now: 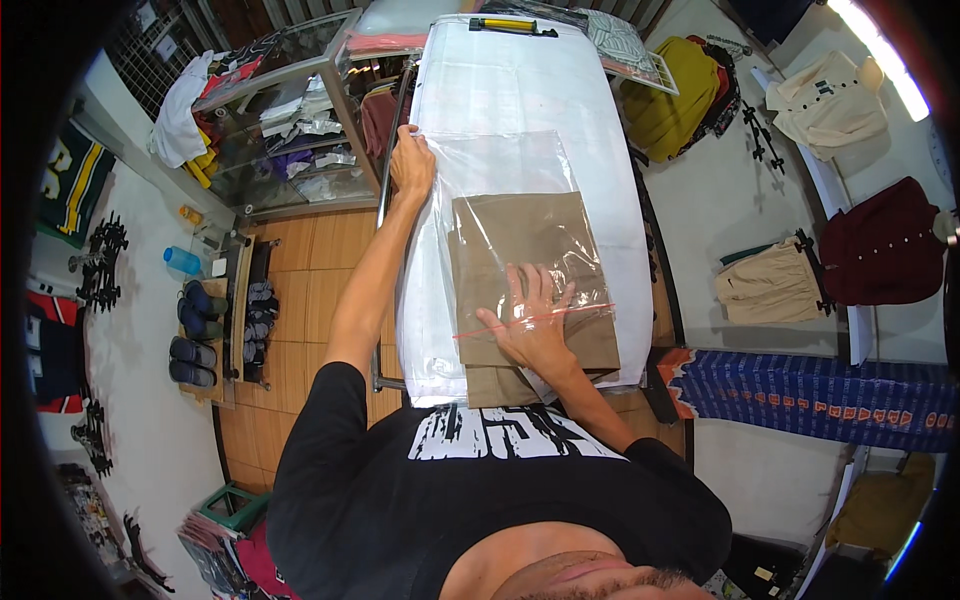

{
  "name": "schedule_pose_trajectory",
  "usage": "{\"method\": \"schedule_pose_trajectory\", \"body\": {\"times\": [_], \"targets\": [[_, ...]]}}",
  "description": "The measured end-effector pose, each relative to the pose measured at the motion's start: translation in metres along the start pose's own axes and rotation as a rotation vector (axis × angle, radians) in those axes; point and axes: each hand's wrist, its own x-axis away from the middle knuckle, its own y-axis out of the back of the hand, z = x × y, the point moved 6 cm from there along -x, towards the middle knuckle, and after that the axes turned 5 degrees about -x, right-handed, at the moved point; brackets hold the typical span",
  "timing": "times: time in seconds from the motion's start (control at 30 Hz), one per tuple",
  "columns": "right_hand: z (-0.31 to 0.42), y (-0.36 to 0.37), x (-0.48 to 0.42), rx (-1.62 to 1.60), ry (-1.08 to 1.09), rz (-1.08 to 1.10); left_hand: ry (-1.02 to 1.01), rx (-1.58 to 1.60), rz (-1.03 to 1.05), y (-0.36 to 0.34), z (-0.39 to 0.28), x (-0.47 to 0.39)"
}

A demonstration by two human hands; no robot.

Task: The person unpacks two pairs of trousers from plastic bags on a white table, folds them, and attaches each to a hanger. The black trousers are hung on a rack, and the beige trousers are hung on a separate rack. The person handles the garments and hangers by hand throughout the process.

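Observation:
A folded brown garment (pixel 525 232) lies partly inside a clear plastic bag (pixel 502 161) on a white-covered table. My right hand (pixel 531 319) is inside the bag's mouth, spread flat on the garment, with the bag's red strip crossing over it. The garment's lower part sticks out of the bag towards my body, with a pale tag-like piece (pixel 536 384) beside my right wrist. My left hand (pixel 412 161) has its fingers closed on the bag's far left corner, at the table's left edge.
A yellow and black tool (pixel 512 27) lies at the table's far end. A metal rail (pixel 388 172) runs along the left side, before a glass cabinet (pixel 330 75) of packed clothes. Shoes (pixel 193 360) stand on a low rack at left. Garments hang on the right wall.

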Motion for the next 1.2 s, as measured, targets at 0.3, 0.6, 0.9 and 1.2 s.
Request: {"method": "schedule_pose_trajectory", "body": {"times": [0.3,0.6,0.9,1.2], "targets": [[0.005,-0.009,0.02,-0.02,0.019,0.165,-0.06,0.026,0.024,0.006,-0.012,0.008],[0.024,0.084,-0.011,-0.72,0.274,0.703,-0.023,0.127,-0.065,0.005,0.015,0.003],[-0.198,0.021,-0.171,-0.47,-0.345,-0.196,-0.006,0.24,-0.009,0.006,0.008,0.019],[-0.246,-0.029,-0.237,-0.834,-0.586,-0.225,0.069,0.158,-0.002,0.0,0.013,0.017]]}}
